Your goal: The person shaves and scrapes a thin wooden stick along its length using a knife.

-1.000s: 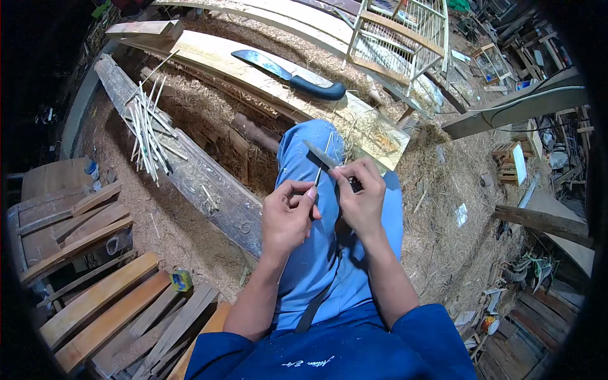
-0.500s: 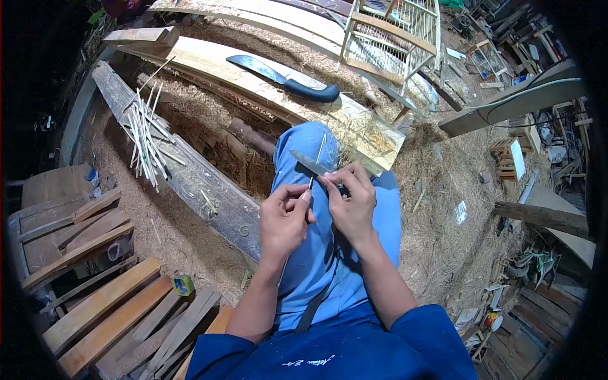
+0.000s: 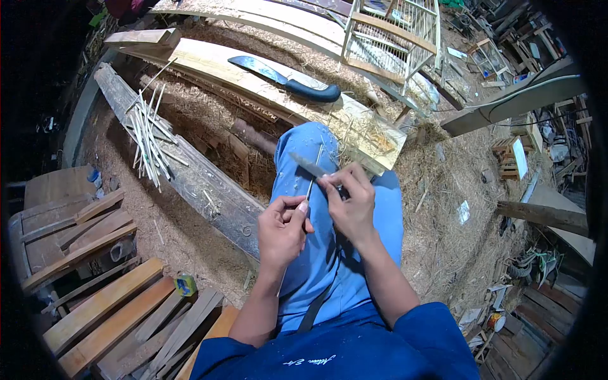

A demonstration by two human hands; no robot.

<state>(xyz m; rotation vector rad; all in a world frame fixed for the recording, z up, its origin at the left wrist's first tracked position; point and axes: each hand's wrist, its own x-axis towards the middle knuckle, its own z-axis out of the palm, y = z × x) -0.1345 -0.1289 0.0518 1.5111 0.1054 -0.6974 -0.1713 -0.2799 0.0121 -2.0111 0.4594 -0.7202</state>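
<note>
Over my lap, my left hand is closed on a thin wooden stick, which slants up past its fingertips. My right hand grips a small knife by its dark handle, mostly hidden in the fingers. The knife's blade points up and left and crosses the stick; I cannot tell how deeply it touches. A bundle of similar thin sticks lies on a weathered grey board to the left. Beyond my knee, a large knife with a black handle rests on a pale plank.
The pale plank and the grey board run diagonally in front of me. A slatted wooden birdcage stands at the back. Cut boards are stacked at lower left. Shavings cover the ground; a wooden post juts in from the right.
My left hand has moved slightly down and left with the stick, so a longer stretch shows between it and the blade. My right hand and the small knife have barely moved.
</note>
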